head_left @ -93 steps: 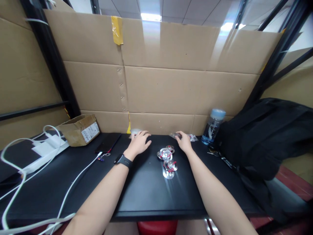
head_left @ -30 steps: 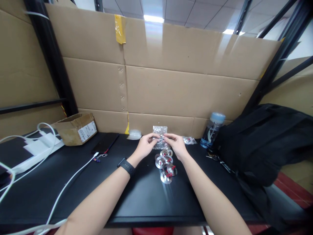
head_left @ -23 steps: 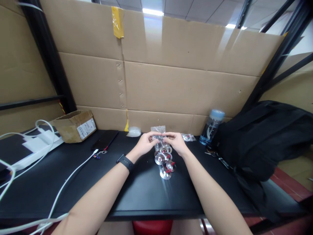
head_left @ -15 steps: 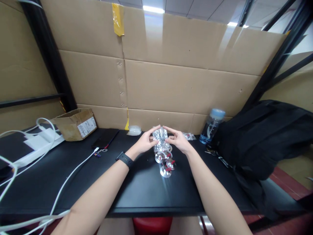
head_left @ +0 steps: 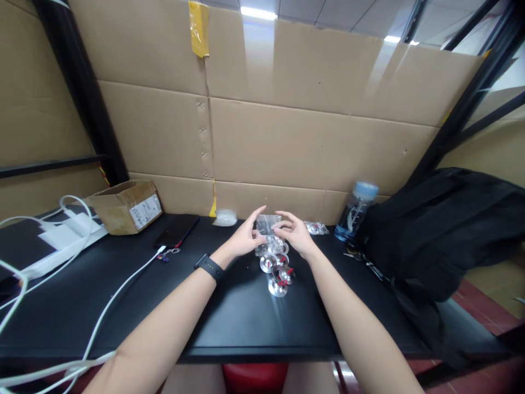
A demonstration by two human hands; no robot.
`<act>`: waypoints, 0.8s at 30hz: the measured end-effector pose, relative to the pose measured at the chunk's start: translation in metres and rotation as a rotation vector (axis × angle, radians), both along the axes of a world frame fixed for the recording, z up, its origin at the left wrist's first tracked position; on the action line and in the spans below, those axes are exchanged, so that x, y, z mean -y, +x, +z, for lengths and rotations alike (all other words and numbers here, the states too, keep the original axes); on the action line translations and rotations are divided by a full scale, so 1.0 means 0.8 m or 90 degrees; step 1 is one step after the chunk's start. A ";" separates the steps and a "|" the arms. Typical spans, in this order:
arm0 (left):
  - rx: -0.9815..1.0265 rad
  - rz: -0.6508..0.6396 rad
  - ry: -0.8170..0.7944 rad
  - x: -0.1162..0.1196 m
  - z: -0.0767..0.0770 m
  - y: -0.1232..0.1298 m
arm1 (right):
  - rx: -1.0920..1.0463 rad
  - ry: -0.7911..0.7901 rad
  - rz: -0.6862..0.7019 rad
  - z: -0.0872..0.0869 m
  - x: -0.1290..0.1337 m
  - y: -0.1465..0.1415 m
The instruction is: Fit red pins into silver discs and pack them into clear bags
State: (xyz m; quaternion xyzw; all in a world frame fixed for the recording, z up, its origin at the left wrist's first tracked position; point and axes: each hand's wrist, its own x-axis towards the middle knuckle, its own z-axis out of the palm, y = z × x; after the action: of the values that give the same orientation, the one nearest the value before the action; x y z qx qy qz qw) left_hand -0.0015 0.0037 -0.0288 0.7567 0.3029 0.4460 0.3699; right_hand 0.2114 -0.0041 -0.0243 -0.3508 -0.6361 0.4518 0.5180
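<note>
A clear plastic bag (head_left: 268, 223) stands between my two hands, just beyond a cluster of silver metal discs. My left hand (head_left: 246, 235) grips its left side, thumb low and index finger stretched away from the others. On the opposite side my right hand (head_left: 298, 235) has its thumb and bent fingers at the bag's edge, with the index finger raised. The round discs (head_left: 278, 287) have domed centres and red pieces on them. They lie overlapping in a line toward me, and the farthest are partly covered by the bag. A dark watch (head_left: 209, 267) is on my left wrist.
Left are an open cardboard box (head_left: 131, 208), a black phone-like slab (head_left: 174, 232) and white cables (head_left: 110, 306). Along the back lie a white packet (head_left: 225, 218) and a small clear packet (head_left: 316, 227). A water bottle (head_left: 356, 210) and black backpack (head_left: 443, 230) stand right.
The bag's upper part looks flatter and clearer, less crinkled and shiny. My index fingertips have moved apart, and my right thumb has risen along the bag. The discs stay put.
</note>
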 end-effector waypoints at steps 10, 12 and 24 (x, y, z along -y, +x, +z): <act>-0.382 0.114 0.403 0.040 0.011 0.019 | 0.006 -0.039 -0.114 -0.009 -0.008 0.001; -0.423 0.152 0.427 0.037 0.006 0.021 | 0.015 -0.032 -0.098 -0.010 -0.007 -0.003; -0.445 0.516 0.291 -0.041 0.002 -0.098 | 0.511 0.176 -0.505 -0.033 -0.045 0.096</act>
State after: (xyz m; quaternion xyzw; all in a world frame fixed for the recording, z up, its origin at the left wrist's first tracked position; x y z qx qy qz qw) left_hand -0.0799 0.0362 -0.0272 0.7435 0.5685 0.3294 -0.1249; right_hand 0.2884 0.0323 -0.0505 -0.6349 -0.6558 -0.0324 0.4071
